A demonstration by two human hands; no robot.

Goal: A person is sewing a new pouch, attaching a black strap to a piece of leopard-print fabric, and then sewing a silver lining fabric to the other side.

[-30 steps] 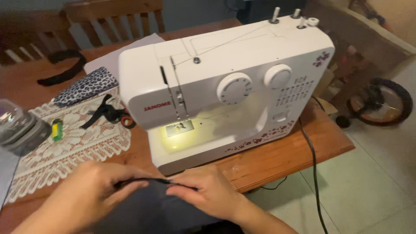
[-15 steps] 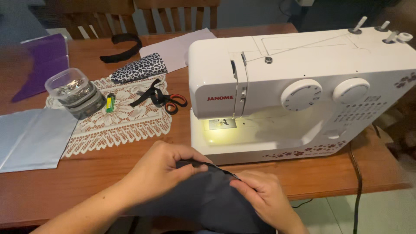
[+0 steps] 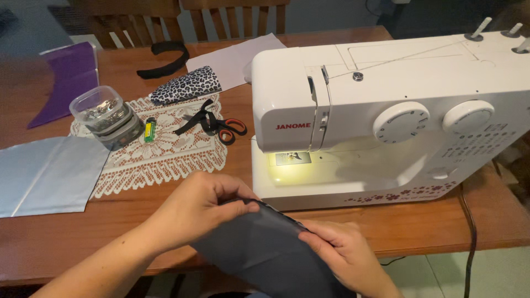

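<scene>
Dark grey woven fabric (image 3: 265,251) is held at the near edge of the brown wooden worktop (image 3: 83,243), just in front of the white sewing machine (image 3: 386,116). Its folded top edge runs as the long axis, slanting from upper left down to lower right, and it's pinched at both ends: the left hand (image 3: 207,207) is closed on the higher end with thumb and fingers, and the right hand (image 3: 342,251) is clamped on the lower end. So the cloth sits right between the hands, with the rest of it draped down off the worktop toward the lap.

Relation that matters: the lit needle area (image 3: 290,160) lies up and slightly beyond the fold, and the left hand is clearly the nearer one to it; the right hand sits lower and further back.

Off to the left, well apart from the hands, a white lace doily (image 3: 165,154) can be seen with black-and-red scissors (image 3: 218,126) and a clear plastic container (image 3: 105,116) on it.
</scene>
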